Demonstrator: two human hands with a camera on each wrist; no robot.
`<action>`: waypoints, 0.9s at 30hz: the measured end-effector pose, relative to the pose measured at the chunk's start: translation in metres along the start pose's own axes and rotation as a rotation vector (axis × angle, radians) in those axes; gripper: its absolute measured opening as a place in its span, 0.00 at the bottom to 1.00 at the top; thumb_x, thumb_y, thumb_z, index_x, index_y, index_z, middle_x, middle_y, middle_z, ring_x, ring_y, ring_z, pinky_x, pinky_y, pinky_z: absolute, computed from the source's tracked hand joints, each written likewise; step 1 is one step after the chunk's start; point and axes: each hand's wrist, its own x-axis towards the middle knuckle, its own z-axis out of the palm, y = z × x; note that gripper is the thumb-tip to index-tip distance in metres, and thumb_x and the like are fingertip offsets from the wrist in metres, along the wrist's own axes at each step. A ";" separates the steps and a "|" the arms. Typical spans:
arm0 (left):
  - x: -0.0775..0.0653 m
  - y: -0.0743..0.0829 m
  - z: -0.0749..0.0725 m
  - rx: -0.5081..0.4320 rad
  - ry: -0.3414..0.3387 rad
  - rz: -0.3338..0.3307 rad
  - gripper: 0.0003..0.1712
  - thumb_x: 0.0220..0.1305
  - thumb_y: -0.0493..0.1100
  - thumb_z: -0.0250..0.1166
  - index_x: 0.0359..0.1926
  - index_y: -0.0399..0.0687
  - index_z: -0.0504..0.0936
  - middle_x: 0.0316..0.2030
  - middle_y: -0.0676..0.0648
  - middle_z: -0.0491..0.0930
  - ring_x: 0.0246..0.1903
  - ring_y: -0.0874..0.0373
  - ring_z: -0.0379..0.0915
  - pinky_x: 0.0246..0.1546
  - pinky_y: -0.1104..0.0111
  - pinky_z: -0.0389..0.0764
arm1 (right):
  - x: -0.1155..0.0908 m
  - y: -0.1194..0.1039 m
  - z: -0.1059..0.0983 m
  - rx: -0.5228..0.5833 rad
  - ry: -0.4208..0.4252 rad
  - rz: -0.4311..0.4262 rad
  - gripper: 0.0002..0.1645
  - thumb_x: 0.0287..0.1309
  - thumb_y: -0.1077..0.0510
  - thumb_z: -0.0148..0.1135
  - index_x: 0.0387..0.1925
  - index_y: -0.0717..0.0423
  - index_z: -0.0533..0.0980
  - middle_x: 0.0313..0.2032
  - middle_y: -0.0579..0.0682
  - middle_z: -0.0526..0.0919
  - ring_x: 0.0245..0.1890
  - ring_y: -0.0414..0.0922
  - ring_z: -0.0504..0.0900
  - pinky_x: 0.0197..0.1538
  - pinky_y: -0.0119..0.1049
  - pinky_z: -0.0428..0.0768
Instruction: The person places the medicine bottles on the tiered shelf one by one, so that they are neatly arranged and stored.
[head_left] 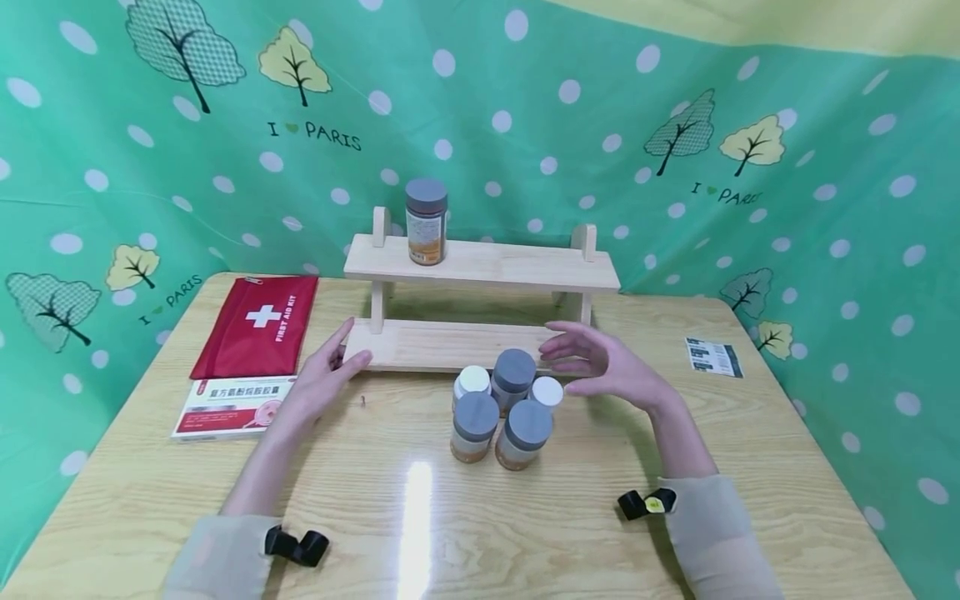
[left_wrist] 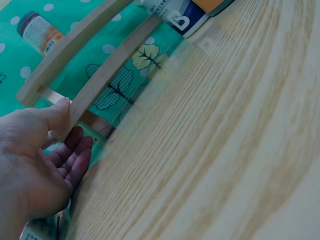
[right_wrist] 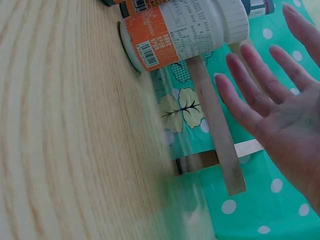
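A two-tier wooden shelf [head_left: 480,265] stands at the table's back. My left hand [head_left: 330,372] pinches the left end of its lower board [left_wrist: 95,85], thumb above and fingers beneath. Before the shelf stand several bottles in a cluster: three grey-capped, like the front-left bottle [head_left: 475,421], and two white-capped. My right hand [head_left: 606,367] spreads its fingers beside the right-hand white-capped bottle [head_left: 546,392], near the lower board's right end, and holds nothing. In the right wrist view a white bottle with an orange label [right_wrist: 185,32] lies close to the fingertips.
Another grey-capped bottle [head_left: 426,221] stands on the upper board, left of its middle. A red first aid pouch [head_left: 258,325] and a white medicine box [head_left: 234,407] lie at the left. A small printed packet [head_left: 712,357] lies at the right. Patterned green cloth [head_left: 465,108] hangs behind.
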 end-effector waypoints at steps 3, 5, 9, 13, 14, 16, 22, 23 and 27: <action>-0.001 0.000 0.000 -0.006 -0.005 -0.007 0.49 0.73 0.63 0.60 0.83 0.68 0.42 0.57 0.39 0.70 0.58 0.50 0.62 0.55 0.66 0.68 | 0.000 0.002 0.000 -0.026 -0.058 0.008 0.55 0.54 0.72 0.72 0.79 0.60 0.56 0.66 0.66 0.74 0.66 0.53 0.78 0.68 0.42 0.77; -0.001 0.000 -0.001 -0.004 -0.006 -0.009 0.49 0.73 0.63 0.59 0.83 0.68 0.41 0.57 0.39 0.70 0.58 0.50 0.62 0.55 0.67 0.68 | 0.000 0.004 0.000 -0.046 -0.083 0.023 0.56 0.53 0.72 0.74 0.79 0.57 0.56 0.66 0.66 0.74 0.65 0.52 0.78 0.67 0.40 0.78; 0.000 0.000 -0.001 -0.006 -0.010 -0.007 0.49 0.73 0.64 0.59 0.83 0.68 0.41 0.59 0.38 0.68 0.60 0.48 0.60 0.56 0.64 0.68 | 0.001 0.005 0.003 -0.095 -0.113 0.061 0.55 0.52 0.69 0.76 0.78 0.53 0.60 0.65 0.62 0.76 0.64 0.49 0.79 0.66 0.38 0.79; 0.001 0.000 -0.001 -0.012 -0.009 -0.004 0.49 0.73 0.63 0.60 0.83 0.67 0.41 0.59 0.39 0.67 0.60 0.49 0.60 0.55 0.66 0.69 | 0.003 0.006 0.006 -0.147 -0.115 0.092 0.52 0.50 0.65 0.79 0.75 0.50 0.65 0.63 0.58 0.79 0.61 0.45 0.80 0.64 0.35 0.79; 0.001 0.000 -0.001 -0.013 -0.009 -0.003 0.49 0.73 0.63 0.60 0.83 0.67 0.41 0.59 0.39 0.67 0.59 0.49 0.60 0.53 0.68 0.69 | 0.004 0.005 0.007 -0.153 -0.112 0.098 0.51 0.49 0.64 0.80 0.74 0.50 0.66 0.62 0.57 0.79 0.60 0.44 0.81 0.64 0.35 0.79; 0.001 0.000 -0.001 -0.012 -0.007 0.002 0.49 0.73 0.62 0.60 0.83 0.67 0.42 0.56 0.41 0.67 0.58 0.51 0.60 0.51 0.70 0.70 | 0.005 0.005 0.009 -0.162 -0.107 0.106 0.50 0.48 0.64 0.81 0.73 0.51 0.67 0.61 0.57 0.81 0.59 0.44 0.82 0.63 0.34 0.80; 0.000 0.001 0.000 -0.002 0.000 0.024 0.48 0.74 0.62 0.59 0.84 0.63 0.43 0.50 0.44 0.68 0.53 0.53 0.61 0.47 0.72 0.70 | 0.006 0.005 0.013 -0.163 -0.087 0.134 0.48 0.47 0.64 0.82 0.70 0.54 0.69 0.58 0.58 0.83 0.56 0.42 0.83 0.61 0.32 0.80; 0.000 0.001 0.000 0.001 0.002 0.027 0.48 0.74 0.61 0.60 0.84 0.63 0.43 0.49 0.44 0.68 0.52 0.54 0.61 0.46 0.72 0.70 | 0.006 0.005 0.013 -0.164 -0.082 0.138 0.48 0.47 0.64 0.82 0.69 0.54 0.70 0.57 0.58 0.83 0.56 0.42 0.83 0.60 0.32 0.80; 0.000 0.001 0.001 -0.003 0.010 0.033 0.48 0.74 0.60 0.60 0.84 0.61 0.44 0.47 0.45 0.68 0.49 0.55 0.62 0.44 0.73 0.70 | 0.006 0.006 0.014 -0.167 -0.074 0.137 0.46 0.47 0.64 0.81 0.69 0.54 0.71 0.57 0.58 0.84 0.55 0.42 0.84 0.60 0.32 0.81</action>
